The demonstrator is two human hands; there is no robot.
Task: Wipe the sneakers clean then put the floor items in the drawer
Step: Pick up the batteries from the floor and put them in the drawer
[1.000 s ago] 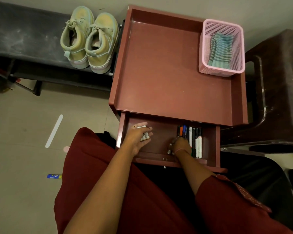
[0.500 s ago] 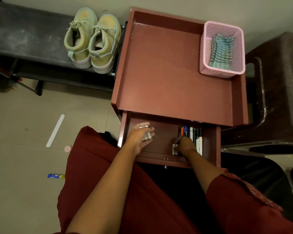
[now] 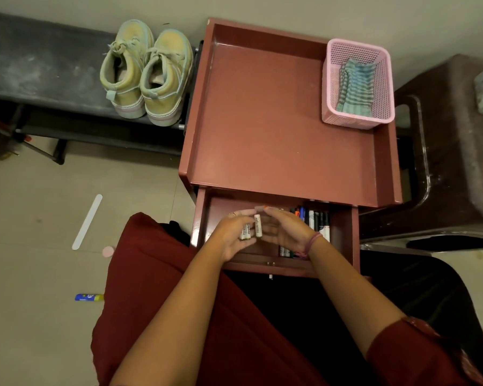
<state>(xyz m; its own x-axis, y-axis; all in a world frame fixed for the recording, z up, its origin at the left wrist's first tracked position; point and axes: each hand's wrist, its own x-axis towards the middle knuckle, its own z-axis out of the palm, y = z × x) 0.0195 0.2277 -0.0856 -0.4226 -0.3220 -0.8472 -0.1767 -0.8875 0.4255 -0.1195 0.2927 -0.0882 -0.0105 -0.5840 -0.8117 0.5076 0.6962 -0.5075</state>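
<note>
My left hand [image 3: 230, 236] is shut on small white batteries [image 3: 245, 233] over the open drawer [image 3: 344, 238] of the red-brown cabinet. My right hand [image 3: 286, 229] has come up against it, and its fingers pinch one upright battery [image 3: 258, 225] between the two hands. Several markers [image 3: 315, 218] lie in a row at the drawer's right side, partly hidden by my right wrist. The pair of pale yellow-green sneakers [image 3: 145, 73] stands on a black bench [image 3: 39, 68] to the left. On the floor lie a white flat strip [image 3: 87, 221], a pink disc [image 3: 108, 251] and a blue and yellow tube [image 3: 89, 297].
A pink mesh basket [image 3: 329, 107] holding a striped blue-green cloth [image 3: 354, 87] sits at the back right of the cabinet top [image 3: 262, 121]. A dark brown stool [image 3: 452, 149] stands to the right. My dark red clothing covers my lap below the drawer.
My right hand has left the markers and moved left to meet my left hand, taking hold of one battery. My left hand stayed over the drawer's left part.
</note>
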